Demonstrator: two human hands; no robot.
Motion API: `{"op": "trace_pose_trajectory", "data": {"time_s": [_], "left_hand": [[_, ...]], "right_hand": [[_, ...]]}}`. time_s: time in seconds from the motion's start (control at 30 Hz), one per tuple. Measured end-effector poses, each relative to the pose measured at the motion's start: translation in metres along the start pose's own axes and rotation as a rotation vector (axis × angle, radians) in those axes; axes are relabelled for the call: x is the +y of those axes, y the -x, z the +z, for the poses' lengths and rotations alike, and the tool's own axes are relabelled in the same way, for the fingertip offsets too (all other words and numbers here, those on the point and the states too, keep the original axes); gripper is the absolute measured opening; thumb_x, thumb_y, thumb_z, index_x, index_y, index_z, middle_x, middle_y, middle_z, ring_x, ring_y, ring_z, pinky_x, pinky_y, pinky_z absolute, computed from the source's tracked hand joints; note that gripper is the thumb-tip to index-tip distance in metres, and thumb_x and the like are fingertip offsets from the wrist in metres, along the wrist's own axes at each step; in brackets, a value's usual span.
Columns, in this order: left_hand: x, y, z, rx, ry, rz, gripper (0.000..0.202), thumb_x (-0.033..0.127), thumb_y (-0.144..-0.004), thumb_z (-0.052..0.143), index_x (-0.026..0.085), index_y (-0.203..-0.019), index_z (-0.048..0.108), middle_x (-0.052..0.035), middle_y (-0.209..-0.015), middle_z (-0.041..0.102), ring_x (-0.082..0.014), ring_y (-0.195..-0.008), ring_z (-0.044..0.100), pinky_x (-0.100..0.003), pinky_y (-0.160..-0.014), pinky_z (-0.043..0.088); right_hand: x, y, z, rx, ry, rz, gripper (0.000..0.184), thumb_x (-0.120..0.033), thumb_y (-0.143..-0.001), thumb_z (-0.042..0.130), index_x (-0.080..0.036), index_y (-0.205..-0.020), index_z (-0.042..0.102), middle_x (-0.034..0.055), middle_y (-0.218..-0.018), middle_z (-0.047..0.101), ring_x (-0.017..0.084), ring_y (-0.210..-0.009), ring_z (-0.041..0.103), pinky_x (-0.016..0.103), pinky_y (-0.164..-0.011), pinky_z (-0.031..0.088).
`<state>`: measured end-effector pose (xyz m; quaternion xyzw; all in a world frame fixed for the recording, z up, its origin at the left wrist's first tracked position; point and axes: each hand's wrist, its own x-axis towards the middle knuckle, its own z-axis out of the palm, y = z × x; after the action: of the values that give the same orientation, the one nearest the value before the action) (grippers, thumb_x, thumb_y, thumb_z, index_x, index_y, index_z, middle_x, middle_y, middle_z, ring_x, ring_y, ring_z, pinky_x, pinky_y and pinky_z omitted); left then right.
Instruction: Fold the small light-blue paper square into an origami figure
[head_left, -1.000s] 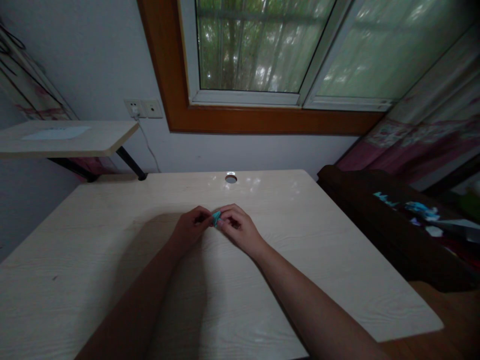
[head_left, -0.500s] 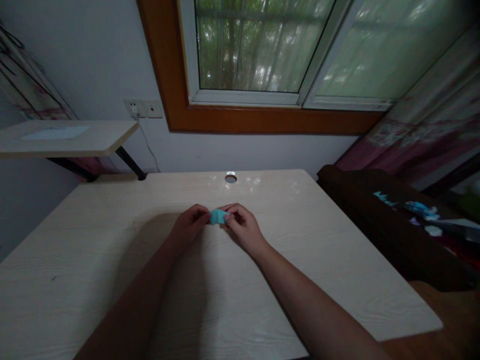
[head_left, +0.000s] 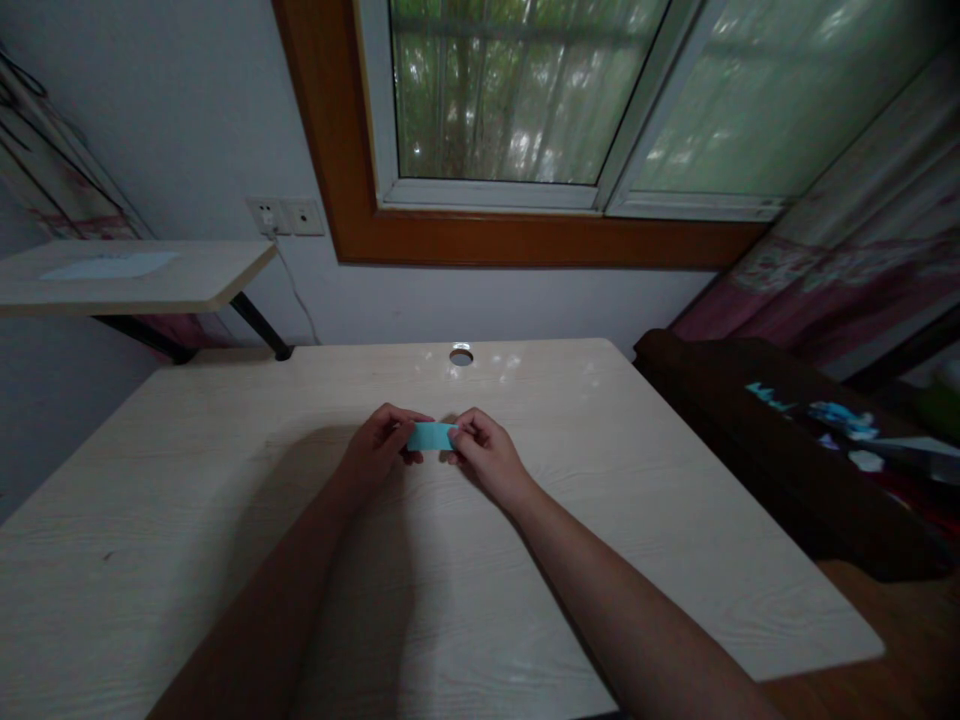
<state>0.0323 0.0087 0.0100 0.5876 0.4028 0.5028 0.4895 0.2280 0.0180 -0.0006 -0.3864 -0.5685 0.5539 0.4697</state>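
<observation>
A small turquoise strip, which looks like folded paper (head_left: 432, 437), is held flat and level between my two hands above the light wood desk (head_left: 487, 590). My left hand (head_left: 379, 440) pinches its left end between thumb and fingers. At the other end, my right hand (head_left: 484, 445) grips it with the thumb on top. The fingers behind and under the strip are partly hidden, and its ends are covered by my fingertips.
A round cable hole (head_left: 461, 356) sits at the desk's back edge. To the left stands a raised shelf (head_left: 232, 280) on black legs with a white sheet (head_left: 112, 265). Right of the desk, a dark brown cabinet (head_left: 720, 440) bears blue pieces (head_left: 844, 420).
The turquoise strip was bent with a crease in its middle; now it is straight and more of its length shows. My left hand has shifted slightly left.
</observation>
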Motion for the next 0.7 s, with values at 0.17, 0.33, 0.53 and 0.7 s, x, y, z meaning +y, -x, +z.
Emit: {"op": "trace_pose_trajectory", "data": {"time_s": [0.17, 0.33, 0.53, 0.7], "left_hand": [[0.004, 0.003, 0.003, -0.032, 0.098, -0.003, 0.024, 0.036, -0.09, 0.061, 0.017, -0.102, 0.051, -0.0126, -0.114, 0.069, -0.015, -0.076, 0.067, -0.032, -0.071, 0.056], [0.001, 0.004, 0.002, -0.103, -0.009, 0.028, 0.042, 0.032, -0.08, 0.073, 0.019, -0.117, 0.057, -0.0104, -0.111, 0.068, -0.0159, -0.083, 0.066, -0.029, -0.075, 0.053], [-0.009, 0.0, 0.001, -0.094, -0.199, 0.076, 0.038, 0.033, -0.079, 0.073, 0.019, -0.111, 0.061, -0.0075, -0.104, 0.064, -0.0192, -0.09, 0.064, -0.03, -0.078, 0.052], [-0.004, -0.001, 0.001, -0.099, -0.301, 0.147, 0.02, 0.03, -0.084, 0.065, 0.018, -0.1, 0.066, -0.0072, -0.097, 0.065, -0.0192, -0.09, 0.061, -0.031, -0.081, 0.049]], "right_hand": [[0.0, -0.001, -0.001, -0.02, 0.013, 0.007, 0.019, -0.037, -0.085, 0.061, -0.019, -0.082, 0.054, -0.0017, -0.063, 0.062, 0.012, -0.054, 0.058, 0.023, -0.053, 0.042], [-0.001, -0.002, -0.001, -0.008, 0.033, 0.008, 0.021, -0.039, -0.084, 0.061, -0.02, -0.08, 0.053, -0.0017, -0.063, 0.062, 0.012, -0.053, 0.056, 0.023, -0.054, 0.042], [0.002, -0.001, 0.0, -0.022, 0.086, -0.011, 0.02, -0.038, -0.085, 0.06, -0.02, -0.08, 0.055, -0.003, -0.059, 0.06, 0.012, -0.052, 0.055, 0.022, -0.053, 0.041], [0.002, 0.001, 0.0, -0.057, 0.17, -0.03, 0.019, -0.037, -0.088, 0.058, -0.02, -0.08, 0.056, -0.0024, -0.059, 0.06, 0.012, -0.051, 0.055, 0.022, -0.051, 0.04]]}}
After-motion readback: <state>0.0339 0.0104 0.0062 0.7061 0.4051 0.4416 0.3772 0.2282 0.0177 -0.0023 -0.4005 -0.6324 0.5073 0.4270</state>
